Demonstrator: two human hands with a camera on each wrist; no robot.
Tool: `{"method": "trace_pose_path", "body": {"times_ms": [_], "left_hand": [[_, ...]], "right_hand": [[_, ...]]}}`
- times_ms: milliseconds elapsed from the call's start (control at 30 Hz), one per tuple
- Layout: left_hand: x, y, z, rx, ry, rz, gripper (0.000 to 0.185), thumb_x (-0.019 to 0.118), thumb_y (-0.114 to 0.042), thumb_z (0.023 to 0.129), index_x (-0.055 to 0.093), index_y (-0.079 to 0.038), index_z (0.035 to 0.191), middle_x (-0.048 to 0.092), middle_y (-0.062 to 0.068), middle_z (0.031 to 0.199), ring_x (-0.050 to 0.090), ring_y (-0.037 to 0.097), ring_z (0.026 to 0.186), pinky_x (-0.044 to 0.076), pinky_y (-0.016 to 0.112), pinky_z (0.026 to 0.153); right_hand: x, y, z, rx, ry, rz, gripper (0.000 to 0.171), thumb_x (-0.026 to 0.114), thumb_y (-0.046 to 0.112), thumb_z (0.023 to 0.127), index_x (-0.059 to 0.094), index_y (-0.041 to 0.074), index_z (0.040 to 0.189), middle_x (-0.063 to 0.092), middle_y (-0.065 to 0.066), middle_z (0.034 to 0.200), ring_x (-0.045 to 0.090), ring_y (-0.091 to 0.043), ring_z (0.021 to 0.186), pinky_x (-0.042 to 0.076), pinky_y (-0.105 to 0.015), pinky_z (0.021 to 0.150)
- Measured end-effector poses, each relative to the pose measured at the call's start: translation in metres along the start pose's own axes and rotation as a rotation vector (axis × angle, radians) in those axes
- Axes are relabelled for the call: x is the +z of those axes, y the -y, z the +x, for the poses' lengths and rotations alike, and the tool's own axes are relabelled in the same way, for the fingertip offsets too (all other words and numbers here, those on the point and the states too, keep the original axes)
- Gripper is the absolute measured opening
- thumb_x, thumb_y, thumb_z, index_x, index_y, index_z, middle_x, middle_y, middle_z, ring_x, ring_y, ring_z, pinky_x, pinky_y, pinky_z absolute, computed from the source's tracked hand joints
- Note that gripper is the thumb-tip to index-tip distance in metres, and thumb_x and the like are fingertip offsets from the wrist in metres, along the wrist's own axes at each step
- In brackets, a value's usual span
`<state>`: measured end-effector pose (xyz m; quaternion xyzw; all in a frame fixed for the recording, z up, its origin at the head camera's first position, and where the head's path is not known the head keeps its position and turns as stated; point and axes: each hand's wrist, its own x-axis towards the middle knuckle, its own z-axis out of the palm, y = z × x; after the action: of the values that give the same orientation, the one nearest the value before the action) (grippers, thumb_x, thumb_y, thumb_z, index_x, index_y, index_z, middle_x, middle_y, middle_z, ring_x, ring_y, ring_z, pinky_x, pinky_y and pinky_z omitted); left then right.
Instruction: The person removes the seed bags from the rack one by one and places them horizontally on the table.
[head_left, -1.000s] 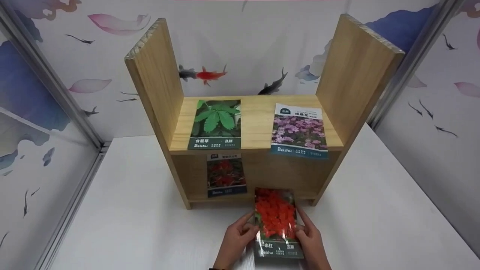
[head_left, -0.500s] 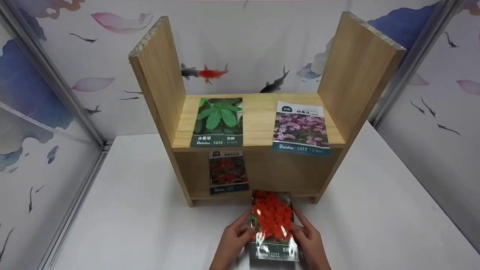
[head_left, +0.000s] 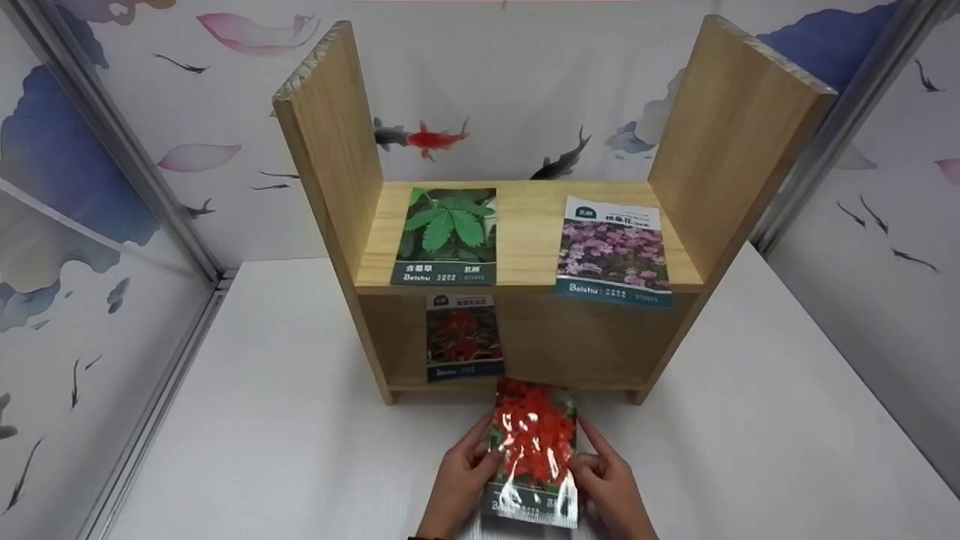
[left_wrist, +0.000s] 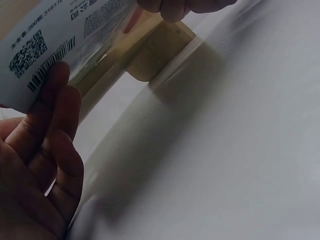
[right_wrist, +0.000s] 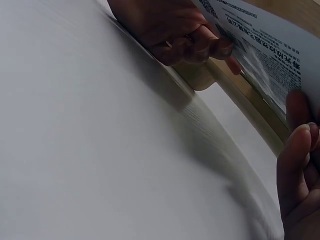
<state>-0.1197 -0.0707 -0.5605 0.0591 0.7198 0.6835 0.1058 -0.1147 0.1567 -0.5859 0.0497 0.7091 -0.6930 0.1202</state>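
Observation:
A seed packet with red flowers (head_left: pixel 534 442) is held up in front of the wooden shelf, its picture facing the head camera. My left hand (head_left: pixel 463 472) pinches its left edge, thumb on the front and fingers behind. At the right edge my right hand (head_left: pixel 606 476) pinches it the same way. Both wrist views show the white printed back of the packet (left_wrist: pixel 60 47), with a barcode and a square code in the left one. Curled fingers (right_wrist: pixel 295 170) of the right hand appear at the right side of its wrist view.
A two-level wooden shelf (head_left: pixel 529 247) stands on the white table (head_left: pixel 300 450). Its upper board bears a green-leaf packet (head_left: pixel 448 234) and a pink-flower packet (head_left: pixel 615 251) overhanging the front edge. A dark red-flower packet (head_left: pixel 465 337) is on the lower level, left. Patterned walls surround the table.
Both hands and the red-flower packet have shifted slightly left relative to the shelf. The packet has tilted, and bright glare now covers more of its front. The packets on the shelf stay put.

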Motion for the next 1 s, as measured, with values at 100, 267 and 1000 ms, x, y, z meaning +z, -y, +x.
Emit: {"method": "trace_pose_path", "body": {"times_ms": [100,267,1000], "left_hand": [[-0.003,0.0,-0.003,-0.006,0.003,0.033,0.056,0.057,-0.018,0.087,0.035,-0.012,0.138,0.041,-0.006,0.059,0.036,0.007,0.052,0.036,0.022,0.052],[-0.009,0.01,-0.008,-0.029,0.006,0.034,0.059,0.057,-0.024,0.087,0.031,-0.015,0.14,0.042,-0.005,0.059,0.036,0.008,0.051,0.035,0.023,0.05],[-0.028,0.037,-0.012,-0.093,-0.293,0.228,0.046,0.052,-0.028,0.088,0.044,-0.022,0.133,0.051,-0.002,0.059,0.04,0.01,0.049,0.037,0.025,0.047]], "right_hand": [[0.001,0.0,0.0,-0.006,0.034,0.01,0.069,0.056,0.015,0.086,0.019,0.012,0.143,0.052,-0.003,0.066,0.044,-0.012,0.053,0.041,-0.025,0.051],[0.005,-0.003,0.001,-0.016,0.095,-0.001,0.069,0.056,0.015,0.087,0.018,0.016,0.144,0.057,-0.006,0.069,0.046,-0.012,0.052,0.041,-0.025,0.049],[0.043,0.012,0.002,-0.105,0.274,-0.133,0.071,0.054,0.019,0.09,0.009,0.01,0.144,0.054,-0.003,0.066,0.043,-0.01,0.049,0.042,-0.025,0.047]]}}
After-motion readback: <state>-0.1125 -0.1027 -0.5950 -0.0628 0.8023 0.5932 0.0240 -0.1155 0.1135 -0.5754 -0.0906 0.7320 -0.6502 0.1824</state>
